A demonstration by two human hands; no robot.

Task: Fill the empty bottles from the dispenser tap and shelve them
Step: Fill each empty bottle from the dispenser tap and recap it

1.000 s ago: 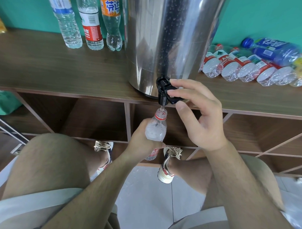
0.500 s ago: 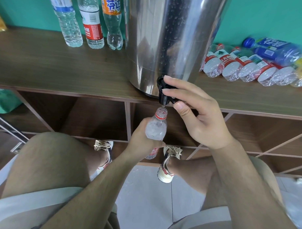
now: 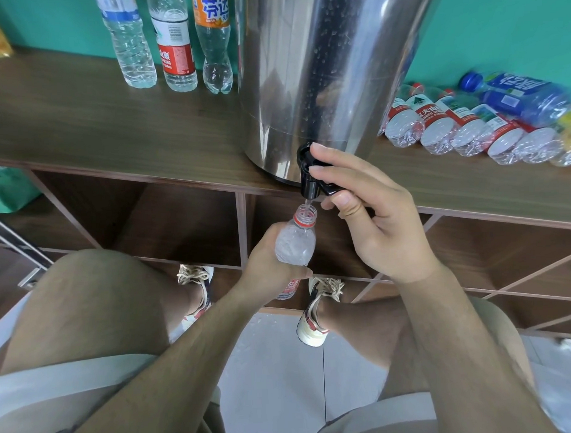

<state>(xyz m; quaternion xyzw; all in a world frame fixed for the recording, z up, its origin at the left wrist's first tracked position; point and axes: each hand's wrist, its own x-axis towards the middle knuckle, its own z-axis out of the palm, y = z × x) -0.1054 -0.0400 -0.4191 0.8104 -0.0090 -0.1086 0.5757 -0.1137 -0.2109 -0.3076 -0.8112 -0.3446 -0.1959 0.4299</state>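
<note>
Two hands work at the dispenser. Our left hand (image 3: pixel 269 265) grips a small clear bottle (image 3: pixel 296 245) around its middle, fingers curled behind it and thumb across the front. It holds the bottle nearly upright, with the open, red-ringed mouth just under the black tap (image 3: pixel 310 183). A thin stream of water runs from the spout into the neck. Our right hand (image 3: pixel 381 222) pinches the tap's lever, its fingers (image 3: pixel 340 159) laid over the top and the thumb pressing from beneath. The tap juts from the base of the steel dispenser (image 3: pixel 321 69), which stands on the wooden desk (image 3: pixel 80 126).

Three upright bottles (image 3: pixel 174 48) stand left of the dispenser against the teal wall. To its right, a row of red-labelled bottles (image 3: pixel 436 126) lies on its side, with a blue bottle (image 3: pixel 526 97) lying behind them. Open shelf compartments (image 3: pixel 180 220) sit below the desk, just beyond our knees.
</note>
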